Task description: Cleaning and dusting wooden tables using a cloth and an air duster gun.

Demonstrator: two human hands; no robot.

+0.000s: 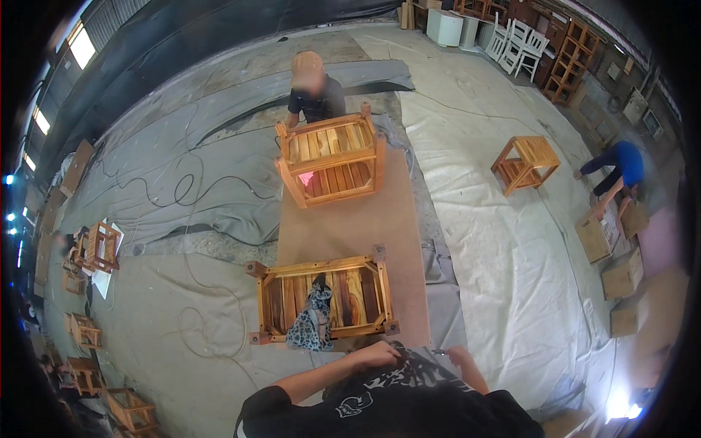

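A varnished wooden slatted table (275,299) lies before me with its leg ends pointing up. Draped over its near edge is a grey-blue spotted cloth (310,330). My left hand (380,355) is closed close to my shirt, just below the table's near right corner; what it grips is too small to name. Off to the right, my right hand (458,356) is closed around a small thing with a shiny tip, its kind unclear. Neither hand visibly touches the table.
Under the table is a brown board (350,226). Across it, a person (318,98) handles another slatted table (328,150). A small wooden table (527,164) stands right. A second person (619,166) bends over cardboard boxes (595,237). Cables (193,191) cross the floor sheets.
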